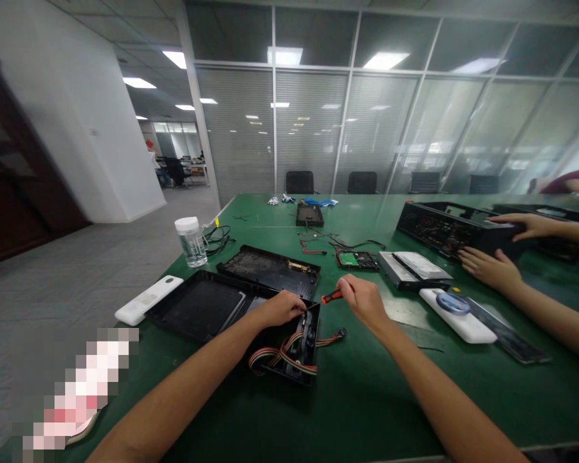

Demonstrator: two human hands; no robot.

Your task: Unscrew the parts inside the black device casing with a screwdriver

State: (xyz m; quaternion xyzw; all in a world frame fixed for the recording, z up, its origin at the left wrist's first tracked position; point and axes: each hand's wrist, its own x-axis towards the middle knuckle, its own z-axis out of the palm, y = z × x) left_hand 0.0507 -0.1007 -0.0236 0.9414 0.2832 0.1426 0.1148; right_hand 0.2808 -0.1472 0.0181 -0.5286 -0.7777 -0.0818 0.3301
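In my right hand [364,299] is a screwdriver [332,295] with a red and black handle. Its thin shaft points left and down to the fingertips of my left hand [284,308]. Those fingers are pinched together at the inner right part of a black plastic case [188,315]; what they grip is too small to make out. Below them, a bundle of red, black and white wires [282,357] loops out of the case, and a dark connector [341,334] on its end lies on the table just beyond the wall.
Behind the case lies another black shell [270,267]. A clear bottle [192,243] and a white device [148,299] stand left. To the right are a green circuit board [350,258], a silver drive [412,270] and a co-worker's hands [495,270] on a black computer chassis [444,225].
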